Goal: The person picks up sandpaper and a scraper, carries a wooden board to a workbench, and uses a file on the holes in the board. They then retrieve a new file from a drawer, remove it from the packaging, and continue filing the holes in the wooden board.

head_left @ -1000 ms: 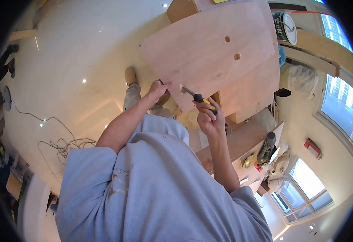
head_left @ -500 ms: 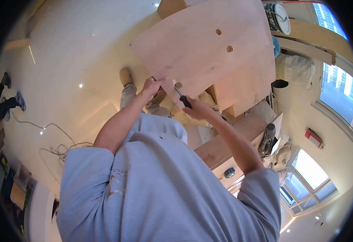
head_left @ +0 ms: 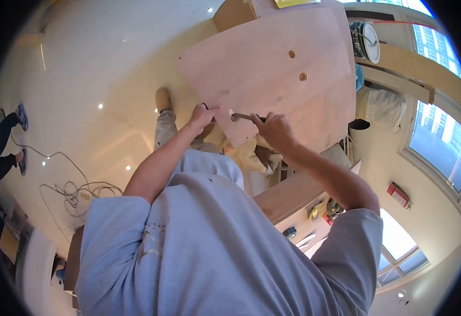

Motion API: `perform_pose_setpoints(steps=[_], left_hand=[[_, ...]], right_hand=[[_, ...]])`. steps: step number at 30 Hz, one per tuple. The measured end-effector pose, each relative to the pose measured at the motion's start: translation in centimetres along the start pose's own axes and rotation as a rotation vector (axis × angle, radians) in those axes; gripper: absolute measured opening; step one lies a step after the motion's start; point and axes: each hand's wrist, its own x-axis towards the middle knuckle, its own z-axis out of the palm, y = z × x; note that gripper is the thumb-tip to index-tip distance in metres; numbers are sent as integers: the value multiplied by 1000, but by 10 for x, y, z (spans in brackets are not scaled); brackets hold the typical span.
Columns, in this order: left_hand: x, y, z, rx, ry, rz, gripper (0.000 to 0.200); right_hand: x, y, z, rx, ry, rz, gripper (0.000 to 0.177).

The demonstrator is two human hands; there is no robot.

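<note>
A pale wooden board (head_left: 241, 63) with several round holes lies in front of me. My right hand (head_left: 277, 131) is closed around the dark handle of a chisel-like tool (head_left: 247, 116) with a narrow metal blade. The blade lies low across the board, its tip at the rim of the near hole (head_left: 234, 118). Splintered wood shows pale beside that rim. On the board's left edge, my left hand (head_left: 203, 117) is closed with its fingertips over the surface. A small dark bit shows at those fingers.
Two more holes (head_left: 297, 66) pierce the board farther off. A lidded bucket (head_left: 370, 43) stands at the far right, near long planks (head_left: 399, 60). A cable (head_left: 72, 189) lies coiled on the floor at left. Another person's legs (head_left: 4, 139) show at the left edge.
My right hand has moved up and to the right, turning the tool from steep to nearly flat across the board. The left hand stays at the board's edge. The view has shifted slightly.
</note>
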Motion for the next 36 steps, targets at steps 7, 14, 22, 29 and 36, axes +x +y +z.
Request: perform_pose_setpoints(steps=[7,14,22,29,36], left_hand=[[9,-6,-1,44,20,-23,38],[0,1,0,-42,13,25,40],[-5,11,0,158,12,-57,39],[-10,14,3,-13,27,-52,33],[-3,14,0,97,-29,-90,37]], right_hand=[[-32,-14,-70,316,-380,158,41],[36,4,-24,979,-756,80,22],[12,-15,18,3104,-853,615,18],[-27,-28,-32,3286,-617,769,22],[-9,-82,19,1291,-304,438,51]])
